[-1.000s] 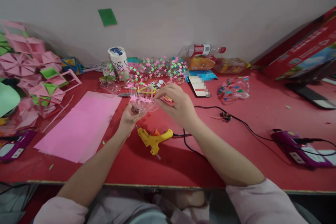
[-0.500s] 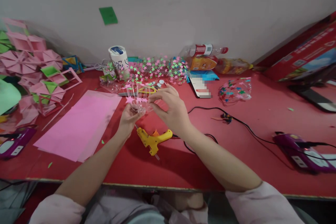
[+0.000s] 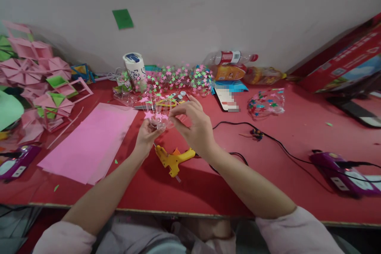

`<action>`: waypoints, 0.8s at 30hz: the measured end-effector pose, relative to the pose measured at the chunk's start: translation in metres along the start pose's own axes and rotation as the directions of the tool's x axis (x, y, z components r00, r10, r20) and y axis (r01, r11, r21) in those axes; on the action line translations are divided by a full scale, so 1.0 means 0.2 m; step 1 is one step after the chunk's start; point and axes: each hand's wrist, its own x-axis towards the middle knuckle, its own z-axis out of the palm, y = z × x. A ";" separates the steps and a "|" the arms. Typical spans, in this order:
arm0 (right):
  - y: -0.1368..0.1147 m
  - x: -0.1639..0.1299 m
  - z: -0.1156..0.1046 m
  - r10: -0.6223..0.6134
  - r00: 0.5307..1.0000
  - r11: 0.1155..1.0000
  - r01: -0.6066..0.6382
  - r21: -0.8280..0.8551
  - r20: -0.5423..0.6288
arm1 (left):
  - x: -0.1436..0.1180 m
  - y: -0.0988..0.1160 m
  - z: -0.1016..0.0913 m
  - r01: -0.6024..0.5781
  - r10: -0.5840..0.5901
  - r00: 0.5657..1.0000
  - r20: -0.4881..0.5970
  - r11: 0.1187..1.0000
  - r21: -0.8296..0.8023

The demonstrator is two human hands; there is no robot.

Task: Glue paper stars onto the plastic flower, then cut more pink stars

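Observation:
My left hand (image 3: 146, 134) grips a clear plastic bottle piece (image 3: 160, 124) by its lower end, above the table. Pink paper stars (image 3: 148, 115) sit around the see-through piece, which looks cut into strips. At its right side my right hand (image 3: 195, 125) is closed in a pinch, thumb and forefinger together. What lies between those fingertips is too small to make out. A yellow hot glue gun (image 3: 172, 161) lies on the table just below both hands. Yellow-handled scissors (image 3: 166, 103) show partly behind the piece.
Pink paper sheets (image 3: 89, 143) lie at left beside folded paper models (image 3: 38, 75). Star-covered plastic pieces (image 3: 181, 79), a white canister (image 3: 134, 69), bottles (image 3: 230, 57) and a phone (image 3: 225, 98) stand behind. A black cable (image 3: 279, 143) runs right to a purple power strip (image 3: 342, 174).
The bottle piece has turned slightly in my left hand, its pink stars shifting a little to the right. My right hand keeps its pinch in nearly the same spot.

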 end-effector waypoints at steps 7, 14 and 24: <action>0.01 0.01 0.00 0.004 0.999 1.000 -0.003 -0.024 0.035 | 0.01 -0.01 -0.01 -0.019 0.019 1.000 0.005 0.999 0.028; 0.02 0.01 -0.01 -0.015 0.998 1.000 0.016 -0.020 0.057 | 0.01 -0.01 -0.01 -0.022 0.022 1.000 0.006 0.999 0.024; 0.03 0.02 -0.02 -0.025 0.994 0.998 0.030 -0.054 0.102 | 0.02 -0.01 -0.02 -0.013 0.013 1.000 -0.014 1.000 0.026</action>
